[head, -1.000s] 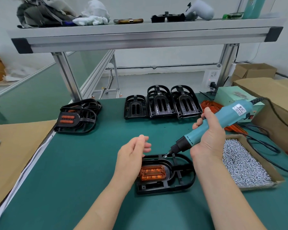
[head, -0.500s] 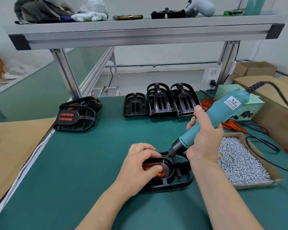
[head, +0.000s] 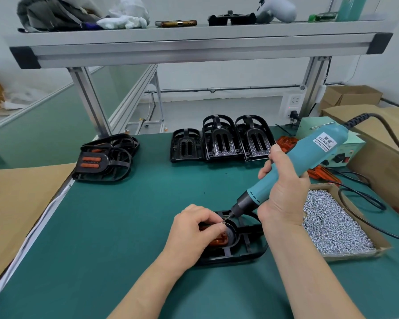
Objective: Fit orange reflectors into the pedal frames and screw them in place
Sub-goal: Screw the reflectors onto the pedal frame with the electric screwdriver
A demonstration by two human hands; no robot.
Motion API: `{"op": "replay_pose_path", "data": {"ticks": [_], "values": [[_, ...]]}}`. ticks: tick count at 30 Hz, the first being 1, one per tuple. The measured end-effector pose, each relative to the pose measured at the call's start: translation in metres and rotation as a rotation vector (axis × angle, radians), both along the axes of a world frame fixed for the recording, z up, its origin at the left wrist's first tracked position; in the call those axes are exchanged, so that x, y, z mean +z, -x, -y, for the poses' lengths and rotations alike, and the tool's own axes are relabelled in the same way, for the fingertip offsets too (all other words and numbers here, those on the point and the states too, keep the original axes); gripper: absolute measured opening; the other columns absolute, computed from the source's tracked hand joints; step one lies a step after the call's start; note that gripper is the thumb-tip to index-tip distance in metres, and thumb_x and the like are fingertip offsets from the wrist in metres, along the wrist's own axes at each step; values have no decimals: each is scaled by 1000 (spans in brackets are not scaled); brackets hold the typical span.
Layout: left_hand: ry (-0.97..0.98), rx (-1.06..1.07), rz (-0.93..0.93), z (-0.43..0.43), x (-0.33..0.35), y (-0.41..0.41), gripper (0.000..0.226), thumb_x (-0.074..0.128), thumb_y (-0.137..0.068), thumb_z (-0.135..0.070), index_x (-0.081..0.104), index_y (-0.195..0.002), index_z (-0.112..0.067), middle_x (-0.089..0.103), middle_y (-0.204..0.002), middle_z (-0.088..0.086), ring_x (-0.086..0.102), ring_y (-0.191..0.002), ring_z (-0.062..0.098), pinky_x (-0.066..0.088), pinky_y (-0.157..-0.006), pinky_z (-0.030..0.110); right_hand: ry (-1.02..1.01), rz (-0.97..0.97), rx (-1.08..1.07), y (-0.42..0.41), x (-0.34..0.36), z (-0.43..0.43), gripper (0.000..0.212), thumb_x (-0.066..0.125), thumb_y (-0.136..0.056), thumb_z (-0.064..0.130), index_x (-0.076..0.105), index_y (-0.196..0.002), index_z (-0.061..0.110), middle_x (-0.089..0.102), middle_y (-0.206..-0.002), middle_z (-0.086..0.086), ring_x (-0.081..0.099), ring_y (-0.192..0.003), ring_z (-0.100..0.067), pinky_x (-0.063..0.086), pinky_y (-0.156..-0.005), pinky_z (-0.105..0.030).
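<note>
Two grips: left hand (head: 191, 231) pinches reflector (head: 219, 241) in pedal frame (head: 247, 252), right hand (head: 283, 192) holds screwdriver (head: 309, 157).

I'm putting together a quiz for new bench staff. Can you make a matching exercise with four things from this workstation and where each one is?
Things
1. electric screwdriver
2. box of screws
3. phone
4. pedal frames with reflectors fitted

Places
A. on the top shelf
B. far left on the green mat
C. gripped by the right hand
D. on the mat, right of the right forearm

Pairs: 1-C, 2-D, 3-A, 4-B
</note>
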State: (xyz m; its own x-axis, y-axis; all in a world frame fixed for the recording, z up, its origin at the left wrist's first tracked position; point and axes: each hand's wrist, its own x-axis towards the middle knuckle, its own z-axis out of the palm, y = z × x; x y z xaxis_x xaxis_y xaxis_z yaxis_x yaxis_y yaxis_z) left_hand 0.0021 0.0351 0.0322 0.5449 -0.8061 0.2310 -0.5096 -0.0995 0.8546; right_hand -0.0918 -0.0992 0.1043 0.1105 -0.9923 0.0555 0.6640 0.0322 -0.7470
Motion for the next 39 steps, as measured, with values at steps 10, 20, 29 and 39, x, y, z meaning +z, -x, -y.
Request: {"op": "replay_pose_path", "data": {"ticks": [10,20,29,39], "values": [[-19,13,146,2,2,3,21,82,-77,-21,67,-66,-30,64,-76,-16,54,-86,9,40,-78,20,3,-13,2,-2,-2,-3,23,75,-87,14,53,-82,19,55,-55,9,51,-48,-7,45,-51,-22],[-49,52,549,10,5,9,25,78,-73,-17,56,-61,-19,53,-62,-8,43,-72,16,34,-72,29,89,-96,-12,-6,-3,-5,25,77,-78,25,54,-80,17,52,-54,2,47,-47,-12,43,-51,-18],[-220,-48,467,2,4,-13,47,58,-69,-64,69,-104,-34,54,-100,-21,41,-104,4,30,-94,25,59,-121,-16,-3,-10,2,30,78,-75,26,53,-86,13,52,-54,3,48,-46,-11,44,-49,-19],[-219,-83,272,-6,-16,-16,43,62,-77,-37,63,-120,-39,57,-118,-19,49,-118,8,33,-109,41,168,-169,20,-11,-20,-6,23,79,-78,23,59,-67,28,50,-52,4,47,-45,-10,43,-50,-19]]}}
